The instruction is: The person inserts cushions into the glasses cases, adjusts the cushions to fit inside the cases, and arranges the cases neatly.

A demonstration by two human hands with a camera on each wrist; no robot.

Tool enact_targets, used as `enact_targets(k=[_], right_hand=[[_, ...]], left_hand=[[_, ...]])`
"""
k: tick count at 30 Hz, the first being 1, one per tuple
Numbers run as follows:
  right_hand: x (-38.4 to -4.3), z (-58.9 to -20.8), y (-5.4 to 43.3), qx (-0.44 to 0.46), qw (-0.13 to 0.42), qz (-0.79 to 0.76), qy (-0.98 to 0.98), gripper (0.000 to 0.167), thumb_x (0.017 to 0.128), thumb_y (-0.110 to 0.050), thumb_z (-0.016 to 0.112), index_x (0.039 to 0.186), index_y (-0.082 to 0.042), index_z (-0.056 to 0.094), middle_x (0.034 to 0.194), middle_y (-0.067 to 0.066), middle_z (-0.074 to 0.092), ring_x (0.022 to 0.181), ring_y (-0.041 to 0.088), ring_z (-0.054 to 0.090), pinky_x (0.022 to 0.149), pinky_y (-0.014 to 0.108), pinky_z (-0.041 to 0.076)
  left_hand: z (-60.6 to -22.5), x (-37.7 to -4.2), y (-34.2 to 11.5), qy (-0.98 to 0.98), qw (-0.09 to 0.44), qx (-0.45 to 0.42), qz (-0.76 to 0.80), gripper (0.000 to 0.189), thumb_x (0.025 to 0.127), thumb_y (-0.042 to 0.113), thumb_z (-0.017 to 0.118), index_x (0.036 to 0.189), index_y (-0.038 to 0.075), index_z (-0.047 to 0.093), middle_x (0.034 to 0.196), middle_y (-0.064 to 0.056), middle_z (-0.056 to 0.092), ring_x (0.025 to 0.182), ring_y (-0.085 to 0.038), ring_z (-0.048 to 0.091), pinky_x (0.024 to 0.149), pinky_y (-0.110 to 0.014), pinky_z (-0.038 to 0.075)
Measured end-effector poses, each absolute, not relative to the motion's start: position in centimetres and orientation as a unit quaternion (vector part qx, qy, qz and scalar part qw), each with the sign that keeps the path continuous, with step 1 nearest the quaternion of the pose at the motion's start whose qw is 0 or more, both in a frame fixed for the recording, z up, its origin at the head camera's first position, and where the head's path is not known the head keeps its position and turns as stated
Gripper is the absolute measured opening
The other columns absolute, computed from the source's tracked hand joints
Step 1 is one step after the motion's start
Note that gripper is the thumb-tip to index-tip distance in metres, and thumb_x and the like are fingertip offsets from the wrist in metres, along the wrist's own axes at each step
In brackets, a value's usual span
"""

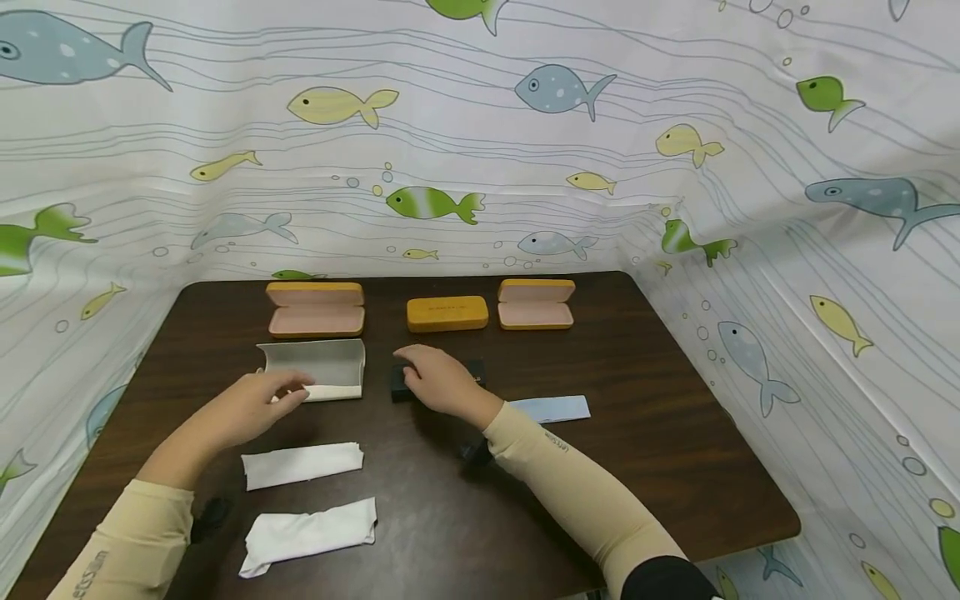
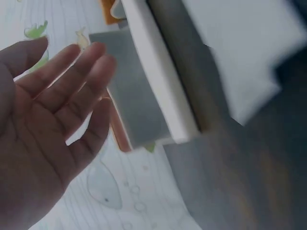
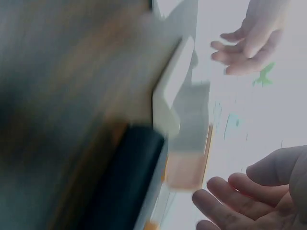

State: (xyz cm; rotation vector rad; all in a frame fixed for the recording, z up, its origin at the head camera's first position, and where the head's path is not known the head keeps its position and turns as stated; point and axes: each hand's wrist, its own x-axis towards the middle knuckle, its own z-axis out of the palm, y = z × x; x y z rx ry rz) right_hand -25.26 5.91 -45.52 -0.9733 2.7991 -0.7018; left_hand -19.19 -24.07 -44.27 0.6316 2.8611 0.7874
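Observation:
My left hand hovers at the near left corner of an open white glasses case with a grey inside. In the left wrist view the fingers of the left hand are relaxed and apart from the case, with nothing held. My right hand is above a black case and covers part of it. The right wrist view has the right hand loosely bent and empty, beside the black case. Whether the black case is closed is hard to tell.
Two folded white cloths lie at the near left. A light blue cloth lies right, partly behind the right arm. Along the back stand two open yellow cases with a closed yellow case between them.

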Motion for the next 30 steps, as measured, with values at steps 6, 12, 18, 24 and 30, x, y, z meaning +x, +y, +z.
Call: enact_targets(k=[6, 12, 18, 24, 30], right_hand=[[-22.6, -46.2, 3.1, -0.367, 0.082, -0.206, 0.903, 0.034, 0.106, -0.015, 0.052, 0.138, -0.007, 0.061, 0.135, 0.004, 0.063, 0.122, 0.012, 0.060, 0.103, 0.023, 0.047], [-20.9, -47.3, 1.2, -0.393, 0.144, -0.176, 0.891, 0.034, 0.106, -0.018, 0.054, 0.137, -0.009, 0.062, 0.131, 0.002, 0.064, 0.117, 0.009, 0.060, 0.098, 0.019, 0.047], [-20.2, -48.3, 0.0, -0.398, 0.179, -0.146, 0.888, 0.031, 0.105, -0.021, 0.057, 0.133, -0.011, 0.065, 0.125, -0.001, 0.065, 0.109, 0.006, 0.059, 0.090, 0.017, 0.047], [-19.7, -49.0, -1.3, -0.370, 0.166, -0.117, 0.907, 0.030, 0.102, -0.034, 0.063, 0.126, -0.016, 0.068, 0.113, -0.006, 0.065, 0.095, 0.003, 0.060, 0.076, 0.017, 0.049], [-19.3, -49.6, -2.0, -0.360, 0.145, -0.088, 0.917, 0.031, 0.098, -0.041, 0.068, 0.119, -0.018, 0.067, 0.107, -0.007, 0.065, 0.094, 0.005, 0.062, 0.072, 0.020, 0.051]], left_hand=[[-46.0, -16.8, -26.5, 0.938, 0.095, 0.208, 0.262, 0.033, 0.099, 0.021, 0.067, 0.123, -0.003, 0.066, 0.116, -0.015, 0.071, 0.107, -0.038, 0.067, 0.085, -0.052, 0.055], [-47.1, -15.3, -27.5, 0.936, 0.129, 0.206, 0.256, 0.040, 0.092, 0.028, 0.075, 0.117, -0.002, 0.067, 0.108, -0.007, 0.069, 0.093, -0.022, 0.064, 0.076, -0.040, 0.055], [-48.2, -15.1, -27.9, 0.942, 0.113, 0.213, 0.231, 0.040, 0.083, 0.031, 0.083, 0.107, 0.003, 0.068, 0.095, 0.001, 0.060, 0.087, -0.016, 0.058, 0.073, -0.038, 0.052], [-49.1, -15.3, -27.7, 0.946, 0.092, 0.218, 0.222, 0.038, 0.076, 0.032, 0.088, 0.096, 0.009, 0.065, 0.088, 0.003, 0.053, 0.080, -0.013, 0.050, 0.068, -0.034, 0.047], [-49.5, -15.0, -27.6, 0.947, 0.101, 0.205, 0.227, 0.039, 0.074, 0.030, 0.090, 0.084, 0.014, 0.055, 0.078, 0.005, 0.045, 0.069, -0.008, 0.040, 0.060, -0.027, 0.035]])
